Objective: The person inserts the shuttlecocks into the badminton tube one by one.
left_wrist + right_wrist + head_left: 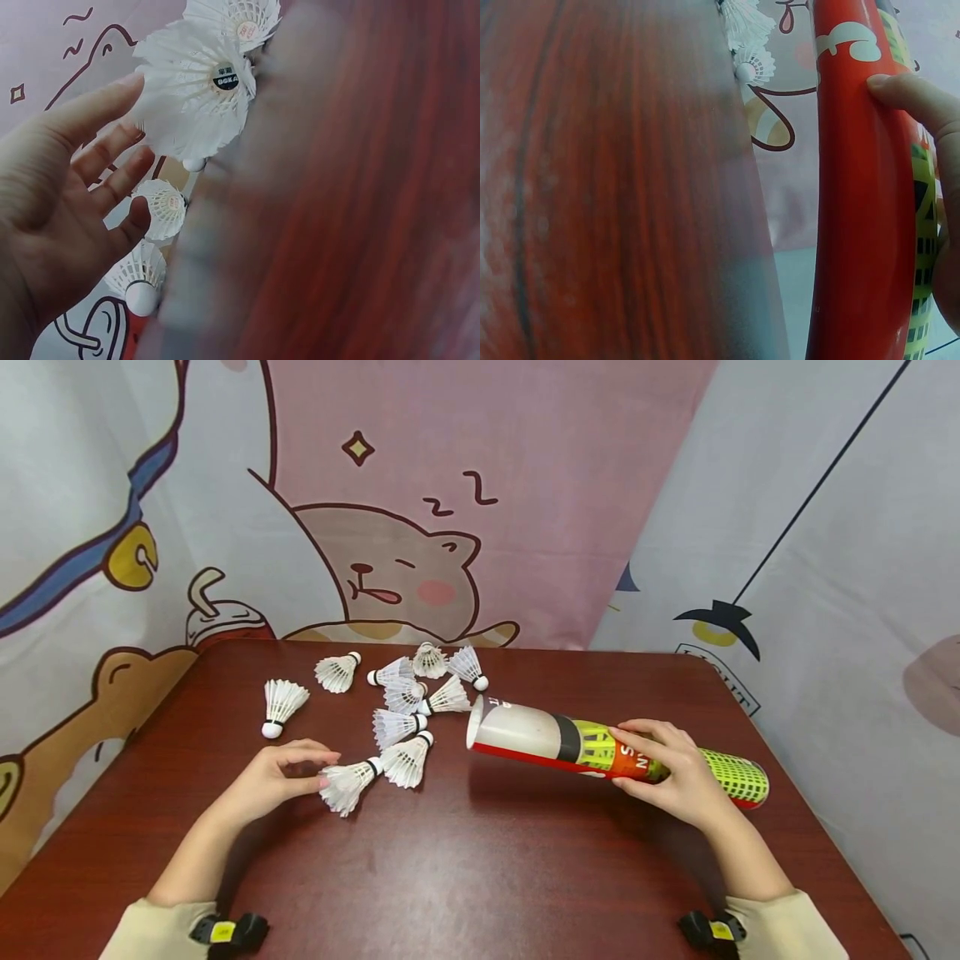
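In the head view my left hand (281, 781) is at the feather skirt of a white shuttlecock (348, 787), its thumb and index finger pinching the rim. The cork of this shuttlecock points right, against another shuttlecock (406, 762). The left wrist view shows the thumb (112, 105) at the skirt's edge, with a dark label inside the cup; the index fingertip is hidden. My right hand (671, 768) grips a shuttlecock tube (525, 732) round its middle. The tube is red, yellow-green and grey, lying at a slant with its white-rimmed end to the left and higher.
Several more shuttlecocks lie beyond the hands, bunched around a feathered one (448, 696) at the table's middle back. Two lie apart at left, one (285, 702) nearer and one (337, 672) farther. The brown table (450, 877) meets a cartoon-printed cloth (555, 527) behind.
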The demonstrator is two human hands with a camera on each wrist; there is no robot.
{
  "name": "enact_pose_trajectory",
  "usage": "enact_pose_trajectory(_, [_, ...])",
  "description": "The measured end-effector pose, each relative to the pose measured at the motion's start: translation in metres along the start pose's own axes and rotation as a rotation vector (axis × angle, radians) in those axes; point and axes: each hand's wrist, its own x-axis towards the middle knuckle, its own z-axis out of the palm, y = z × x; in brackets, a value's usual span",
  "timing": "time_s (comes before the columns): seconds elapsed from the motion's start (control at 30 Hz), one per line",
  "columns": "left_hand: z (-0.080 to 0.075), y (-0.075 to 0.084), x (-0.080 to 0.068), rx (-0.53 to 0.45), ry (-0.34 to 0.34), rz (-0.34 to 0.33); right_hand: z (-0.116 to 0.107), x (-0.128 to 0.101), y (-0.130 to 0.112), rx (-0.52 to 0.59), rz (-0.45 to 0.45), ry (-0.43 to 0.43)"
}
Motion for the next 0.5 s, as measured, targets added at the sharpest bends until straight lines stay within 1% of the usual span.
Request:
enact_pose_trajectory(0.33, [0.004, -0.003, 0.002, 0.047, 0.061, -0.012, 0.0, 0.0, 0.0, -0.003, -0.001, -0.005])
enact_pose_trajectory(0.43, [0.006, 0.002, 0.003, 0.05, 0.078, -0.006, 0.0, 0.0, 0.0, -0.002, 0.0, -0.008])
enact_pose_trajectory(0.5, [0.008, 0.009, 0.004, 0.059, 0.087, -0.001, 0.001, 0.0, 0.0, -0.004, 0.0, -0.009])
